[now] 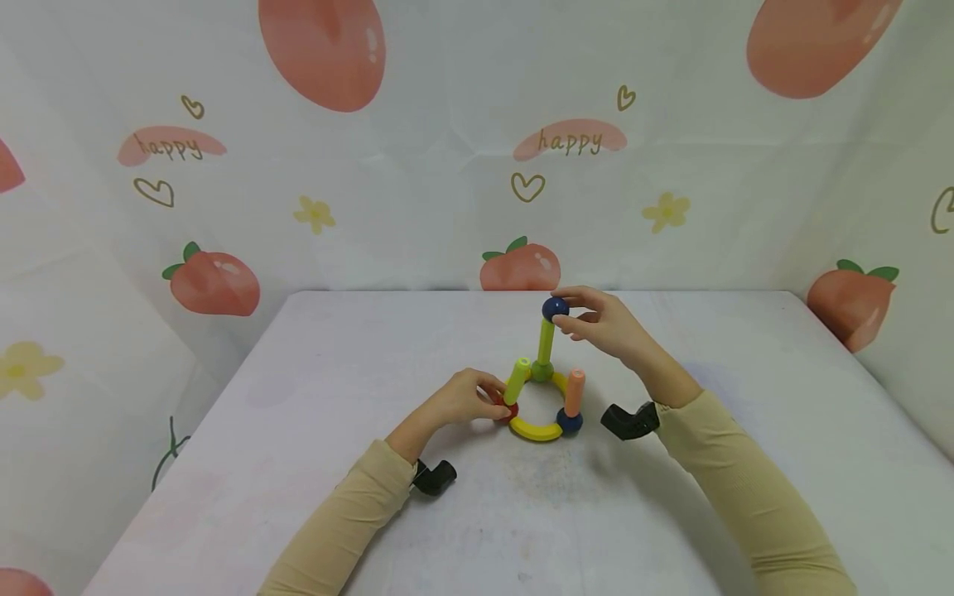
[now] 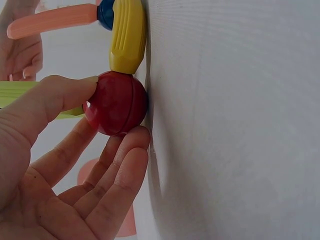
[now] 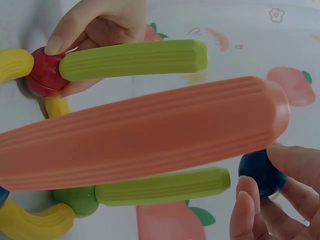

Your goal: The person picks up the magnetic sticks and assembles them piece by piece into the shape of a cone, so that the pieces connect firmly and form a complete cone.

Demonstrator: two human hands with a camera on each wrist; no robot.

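Note:
On the table stands a ring of curved yellow pieces (image 1: 537,431) joined by a red ball (image 2: 117,105), a green ball (image 1: 542,371) and a dark blue ball (image 1: 570,422). Upright rods rise from these balls: one light green rod (image 1: 517,382) on the red, another light green rod (image 3: 162,187) on the green, and an orange rod (image 1: 575,393) on the blue. My left hand (image 1: 465,397) pinches the red ball between thumb and fingers. With its fingertips my right hand (image 1: 602,324) holds a second blue ball (image 3: 262,173) at the rear rod's top; the right wrist view shows a narrow gap between them.
A white table (image 1: 462,530) lies under the structure, with a peach-printed cloth (image 1: 447,190) hanging behind it. Black curved devices are worn at the left wrist (image 1: 436,478) and right wrist (image 1: 631,421). A green cord (image 1: 171,447) hangs beyond the table's left edge.

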